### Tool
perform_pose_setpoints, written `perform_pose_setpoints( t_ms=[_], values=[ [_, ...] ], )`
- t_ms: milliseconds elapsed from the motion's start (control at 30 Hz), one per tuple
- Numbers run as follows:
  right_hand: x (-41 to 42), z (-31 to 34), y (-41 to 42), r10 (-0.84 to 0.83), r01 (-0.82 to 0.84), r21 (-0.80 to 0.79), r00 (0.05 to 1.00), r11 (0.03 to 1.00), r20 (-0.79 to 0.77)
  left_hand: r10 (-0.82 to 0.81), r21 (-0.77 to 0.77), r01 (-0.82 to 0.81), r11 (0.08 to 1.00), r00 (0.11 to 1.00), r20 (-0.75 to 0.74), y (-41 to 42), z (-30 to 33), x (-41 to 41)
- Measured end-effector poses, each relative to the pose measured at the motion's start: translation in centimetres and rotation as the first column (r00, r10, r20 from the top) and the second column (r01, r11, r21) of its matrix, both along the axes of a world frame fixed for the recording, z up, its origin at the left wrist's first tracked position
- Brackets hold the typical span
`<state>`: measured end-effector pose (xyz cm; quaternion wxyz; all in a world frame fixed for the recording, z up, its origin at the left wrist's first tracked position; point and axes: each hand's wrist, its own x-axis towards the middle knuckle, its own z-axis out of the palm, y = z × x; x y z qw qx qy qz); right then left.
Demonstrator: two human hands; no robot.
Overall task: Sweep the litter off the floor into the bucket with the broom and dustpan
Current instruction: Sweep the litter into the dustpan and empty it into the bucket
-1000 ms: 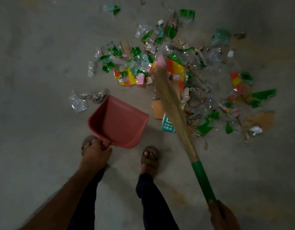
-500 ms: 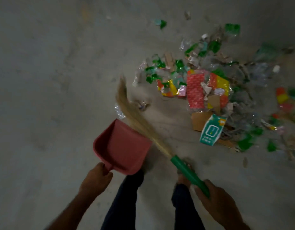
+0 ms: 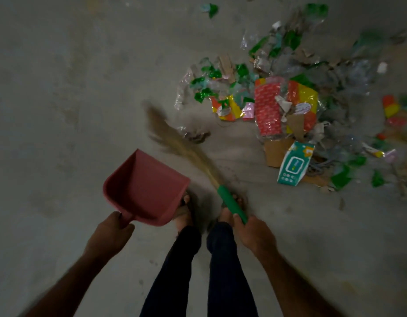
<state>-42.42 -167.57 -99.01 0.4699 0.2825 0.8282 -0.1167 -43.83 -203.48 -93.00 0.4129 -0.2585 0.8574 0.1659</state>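
My left hand [image 3: 111, 233] grips the handle of a red dustpan [image 3: 145, 186], held low with its mouth facing away and to the right. My right hand [image 3: 255, 234] is shut on the green handle of a straw broom [image 3: 175, 143]. The blurred bristles reach up and left, past the dustpan's far corner. Their tips lie beside a crumpled clear wrapper [image 3: 195, 133]. A wide pile of litter [image 3: 289, 106] covers the floor at upper right: green scraps, red and yellow packets, cardboard, clear plastic, and a teal and white packet [image 3: 294, 164]. No bucket is in view.
Bare grey concrete floor [image 3: 60, 110] stretches to the left and in front. My legs in dark trousers and feet in sandals [image 3: 186, 211] stand between the dustpan and the broom handle. A stray green scrap [image 3: 211, 9] lies at the top.
The broom swung from the middle of the pile leftward to the dustpan's mouth. My right hand came in close to my feet. The view shifted so the pile now lies further right.
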Motion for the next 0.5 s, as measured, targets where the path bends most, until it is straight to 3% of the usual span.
perform_pose_setpoints(
  t_ms=[267,500],
  values=[
    [2.2,0.1,10.3,-0.452,0.455,0.038,0.889,0.890,-0.071,-0.037,0.094,0.039,0.995,0.999,-0.025,9.6,-2.5,-6.1],
    [2.5,1.5,17.6,-0.427,0.451,0.091,0.882,0.888,-0.201,-0.135,0.127,0.143,0.982,0.988,-0.069,16.3,-2.5,-10.5]
  ],
)
